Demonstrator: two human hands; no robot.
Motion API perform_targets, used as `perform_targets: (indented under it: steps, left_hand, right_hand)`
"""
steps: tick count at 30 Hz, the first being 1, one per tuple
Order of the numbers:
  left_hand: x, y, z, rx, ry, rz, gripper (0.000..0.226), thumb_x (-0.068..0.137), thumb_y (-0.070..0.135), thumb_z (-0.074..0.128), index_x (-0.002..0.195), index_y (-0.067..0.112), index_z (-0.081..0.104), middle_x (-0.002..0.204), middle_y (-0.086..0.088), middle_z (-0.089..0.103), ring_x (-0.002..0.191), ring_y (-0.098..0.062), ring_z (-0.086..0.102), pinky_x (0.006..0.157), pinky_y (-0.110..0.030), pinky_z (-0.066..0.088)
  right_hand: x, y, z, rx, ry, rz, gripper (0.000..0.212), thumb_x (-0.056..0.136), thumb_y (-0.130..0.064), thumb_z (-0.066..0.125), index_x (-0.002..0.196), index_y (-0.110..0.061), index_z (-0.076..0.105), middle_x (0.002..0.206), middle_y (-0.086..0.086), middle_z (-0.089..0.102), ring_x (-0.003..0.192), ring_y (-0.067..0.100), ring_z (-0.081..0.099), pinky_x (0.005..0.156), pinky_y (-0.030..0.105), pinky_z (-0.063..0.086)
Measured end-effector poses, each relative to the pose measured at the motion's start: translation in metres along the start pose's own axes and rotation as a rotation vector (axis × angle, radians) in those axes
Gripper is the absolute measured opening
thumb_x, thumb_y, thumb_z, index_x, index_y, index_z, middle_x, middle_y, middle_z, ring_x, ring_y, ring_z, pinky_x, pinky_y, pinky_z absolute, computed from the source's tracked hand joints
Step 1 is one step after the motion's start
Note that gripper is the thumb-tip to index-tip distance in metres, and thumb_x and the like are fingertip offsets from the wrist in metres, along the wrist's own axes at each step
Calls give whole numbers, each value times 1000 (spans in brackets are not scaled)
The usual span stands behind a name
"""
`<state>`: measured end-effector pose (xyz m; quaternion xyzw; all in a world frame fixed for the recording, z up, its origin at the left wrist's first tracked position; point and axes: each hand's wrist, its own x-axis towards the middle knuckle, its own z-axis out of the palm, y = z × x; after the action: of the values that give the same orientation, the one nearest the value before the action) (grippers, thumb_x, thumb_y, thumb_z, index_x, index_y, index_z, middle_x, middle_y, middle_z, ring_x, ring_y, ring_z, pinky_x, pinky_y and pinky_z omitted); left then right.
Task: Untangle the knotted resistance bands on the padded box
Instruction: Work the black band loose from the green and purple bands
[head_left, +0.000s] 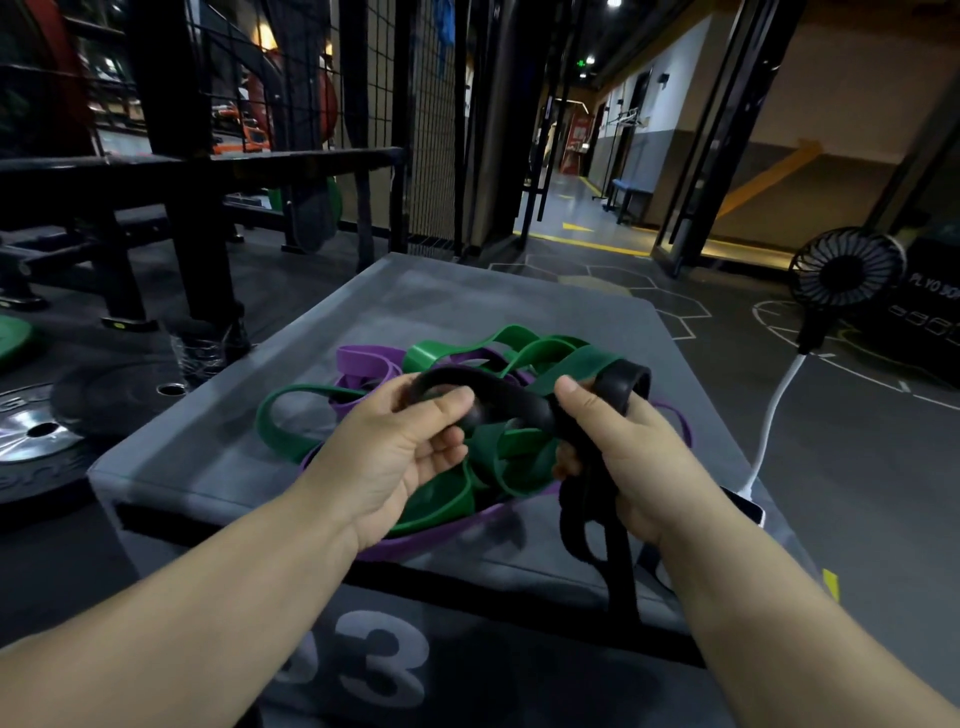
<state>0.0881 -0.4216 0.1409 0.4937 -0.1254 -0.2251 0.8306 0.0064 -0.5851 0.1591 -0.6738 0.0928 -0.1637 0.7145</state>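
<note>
Currently both hands are on the black band (514, 402), raised just above the pile, I'd guess to separate it from the rest. The left hand (395, 447) pinches it between the thumb and curled fingers (447, 402) at one end of the raised span. The right hand (623, 447) grips the other end, fingers wrapped round it. A short loop sticks up past the thumb, and the slack hangs down over the near right edge of the padded box (467, 296).

The span between the hands probably serves to show where the black one threads through the knot. The green bands (535, 353) and purple band (363, 364) lie heaped on the box top, under and beyond the fingers, interlaced. Green passes beneath the black span, and a purple loop rims the pile's near side.

Judgement: black looks mostly free, green and purple not yet separated. The fan (847, 275) on the right is well apart.
</note>
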Motion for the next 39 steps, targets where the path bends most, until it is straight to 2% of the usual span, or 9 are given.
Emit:
perform_targets:
  steps: [4,9,15,19,23,25,29,33,39]
  left_hand:
    - [5,-3,-4,-73,68,-37,10,88,5,60,92,13,64,73,0,68,59,-9,63,56,-21,55]
    - [6,-2,-4,-181,-11,-92,34,73,26,66,101,7,66,90,-11,71,76,-18,68,72,-27,60]
    - [-2,-7,-3,111,-255,-219,57,77,34,74,121,0,62,120,-21,65,111,-32,63,98,-42,51]
    - [-2,-8,-8,263,-321,-250,57,68,38,80,117,11,67,110,-14,71,88,-20,62,86,-35,41]
    - [7,-10,-15,287,-340,-250,57,73,18,71,127,6,58,123,-19,64,110,-30,63,86,-33,52]
    - [9,-9,-15,308,-349,-231,54,74,15,70,126,8,58,123,-18,65,110,-29,64,81,-31,54]
    - [12,-10,-16,369,-354,-201,47,76,5,63,123,4,60,111,-16,67,93,-22,66,69,-25,54]
    - [8,-8,-15,413,-264,-184,46,87,-19,37,126,-2,54,100,-17,60,74,-17,61,53,-20,50]
    - [2,4,-8,429,-113,-184,31,91,-5,44,114,7,61,71,0,52,53,-8,41,45,-17,28]
  right_hand:
    - [-2,4,4,11,-89,13,31,68,-35,71,81,-13,53,57,-2,53,50,17,48,53,30,41]
    - [-7,7,9,-124,-162,-61,13,84,-16,70,79,-22,60,55,-13,62,54,-2,58,58,17,43]
    - [-15,10,18,-352,-230,-155,24,78,-9,79,90,-23,63,74,-20,69,74,-9,63,69,9,46]
    - [-18,14,24,-445,-232,-228,35,73,-12,84,92,-32,63,87,-21,71,88,-7,65,79,12,47]
    - [-17,16,24,-509,-215,-254,40,69,-15,87,88,-35,59,79,-25,67,81,-10,62,72,9,45]
    - [-17,15,24,-538,-216,-266,42,66,-18,89,86,-37,57,79,-22,66,80,-9,61,71,9,44]
    - [-17,16,24,-569,-212,-278,43,63,-21,91,79,-30,52,68,-22,60,67,-8,54,65,9,41]
    - [-13,13,16,-522,-164,-256,42,67,-18,88,75,-29,49,60,-30,56,60,-10,53,61,7,39]
    - [-4,4,-6,-584,-119,-207,43,58,-35,90,81,-16,58,67,-14,56,63,2,53,60,16,44]
